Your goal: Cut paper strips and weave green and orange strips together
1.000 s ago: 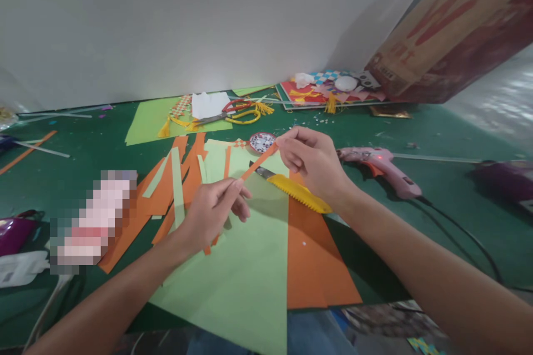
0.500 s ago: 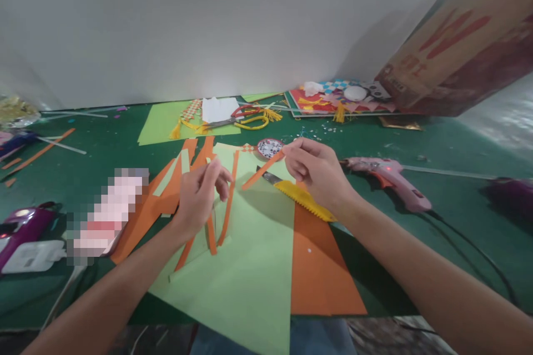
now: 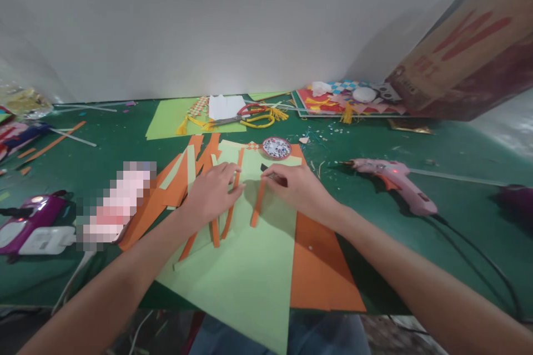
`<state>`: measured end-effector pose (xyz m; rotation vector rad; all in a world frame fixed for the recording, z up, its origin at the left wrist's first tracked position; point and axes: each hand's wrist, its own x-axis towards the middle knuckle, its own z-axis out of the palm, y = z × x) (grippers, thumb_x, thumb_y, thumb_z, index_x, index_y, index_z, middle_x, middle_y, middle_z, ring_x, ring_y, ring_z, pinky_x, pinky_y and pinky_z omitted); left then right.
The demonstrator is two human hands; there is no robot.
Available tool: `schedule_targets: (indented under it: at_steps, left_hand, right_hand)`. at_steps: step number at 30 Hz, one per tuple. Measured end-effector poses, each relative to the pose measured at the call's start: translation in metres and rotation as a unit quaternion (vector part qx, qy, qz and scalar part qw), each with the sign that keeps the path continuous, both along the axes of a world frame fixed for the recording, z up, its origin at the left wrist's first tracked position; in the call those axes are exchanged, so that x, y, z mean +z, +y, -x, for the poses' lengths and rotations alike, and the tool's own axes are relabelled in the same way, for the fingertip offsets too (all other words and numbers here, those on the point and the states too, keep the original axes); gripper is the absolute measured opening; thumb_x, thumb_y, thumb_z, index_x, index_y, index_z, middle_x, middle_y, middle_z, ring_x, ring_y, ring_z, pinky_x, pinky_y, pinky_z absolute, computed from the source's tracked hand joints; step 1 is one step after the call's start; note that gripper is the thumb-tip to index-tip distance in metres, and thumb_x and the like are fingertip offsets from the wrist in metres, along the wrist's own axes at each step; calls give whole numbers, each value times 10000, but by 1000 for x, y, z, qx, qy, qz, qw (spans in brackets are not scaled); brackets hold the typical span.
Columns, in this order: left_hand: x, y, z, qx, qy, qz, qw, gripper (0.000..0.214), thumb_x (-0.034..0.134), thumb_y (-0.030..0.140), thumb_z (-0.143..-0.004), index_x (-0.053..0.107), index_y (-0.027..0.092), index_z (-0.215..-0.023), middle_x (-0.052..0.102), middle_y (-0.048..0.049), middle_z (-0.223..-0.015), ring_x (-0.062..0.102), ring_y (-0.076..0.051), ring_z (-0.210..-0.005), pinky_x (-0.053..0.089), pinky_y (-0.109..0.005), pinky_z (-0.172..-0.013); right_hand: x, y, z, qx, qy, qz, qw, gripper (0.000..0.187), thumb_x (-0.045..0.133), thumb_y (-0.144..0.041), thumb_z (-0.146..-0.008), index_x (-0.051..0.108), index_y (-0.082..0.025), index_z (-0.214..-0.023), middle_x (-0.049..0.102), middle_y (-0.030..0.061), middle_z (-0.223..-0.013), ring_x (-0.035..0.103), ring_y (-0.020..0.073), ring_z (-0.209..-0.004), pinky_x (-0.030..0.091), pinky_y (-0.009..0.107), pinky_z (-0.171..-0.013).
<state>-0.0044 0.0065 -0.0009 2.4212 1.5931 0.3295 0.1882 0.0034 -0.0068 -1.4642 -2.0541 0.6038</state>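
Observation:
My right hand [image 3: 293,183] pinches the upper end of a narrow orange paper strip [image 3: 257,206], which hangs over the light green paper sheet [image 3: 250,283]. Beneath that hand lies a utility knife; only its dark blade tip [image 3: 264,167] shows, the yellow handle being hidden. My left hand [image 3: 212,191] hovers over the sheet's left part, thumb and fingers apart with nothing held. Close to its fingertips runs another orange strip [image 3: 229,221]. More orange strips [image 3: 215,232] lie under and beside that hand, with orange paper [image 3: 316,272] below the green sheet.
A pink glue gun [image 3: 393,177] with a lit red light lies right, its cord trailing forward. Behind are a small dish of sequins [image 3: 277,147], scissors [image 3: 250,116] and a decorated red board [image 3: 308,105]. A blurred phone [image 3: 119,199] and purple power strip [image 3: 31,222] lie left.
My right hand has moved left and down with the orange strip, now covering the knife handle. My left hand has shifted slightly up and right, its thumb and fingers now spread. The view has shifted slightly.

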Motion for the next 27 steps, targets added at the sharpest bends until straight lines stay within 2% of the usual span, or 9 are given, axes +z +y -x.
schedule_targets:
  at_steps: [3,6,10,16,24,27]
  left_hand:
    - [-1,0,1,-11,13,-5,1000,199,477,235,-859,560,192,-1034,626,-56,-953,592,-222,-926,443,-304,-703]
    - [-1,1,1,-9,16,-10,1000,223,441,164,-843,566,187,-1026,629,-60,-964,588,-220,-938,439,-304,-716]
    - [-1,2,2,6,20,-4,1000,256,424,131,-833,562,182,-1042,632,-59,-936,594,-198,-830,418,-293,-663]
    - [2,2,1,16,17,1,1000,221,496,217,-844,559,163,-1049,615,-68,-913,588,-208,-766,424,-318,-657]
    - [5,2,2,22,18,10,1000,299,454,90,-780,571,173,-1043,621,-65,-902,597,-201,-766,433,-309,-655]
    - [3,2,3,26,-21,9,999,291,457,101,-781,586,185,-1029,632,-44,-849,591,-176,-713,438,-297,-654]
  right_hand:
    - [-3,-1,1,4,-86,-28,996,270,509,-234,-817,695,-168,-1000,583,-3,-524,480,123,-473,334,236,-496]
    - [-4,-2,1,9,-125,-54,991,326,504,-242,-834,679,-163,-1098,612,8,-541,507,140,-481,344,244,-496]
    - [-6,-3,1,15,-134,-83,987,332,495,-256,-850,680,-178,-1115,632,11,-553,525,141,-481,356,241,-500]
    - [-9,-4,0,19,-136,-101,985,335,488,-257,-858,684,-163,-1112,660,26,-587,561,152,-511,379,250,-525]
    - [-9,-3,0,22,-133,-101,986,332,487,-249,-857,679,-180,-1120,703,37,-656,579,150,-520,384,249,-518]
    - [-10,-3,-1,23,-131,-102,986,333,480,-239,-853,679,-188,-1116,726,45,-716,594,150,-537,397,251,-522]
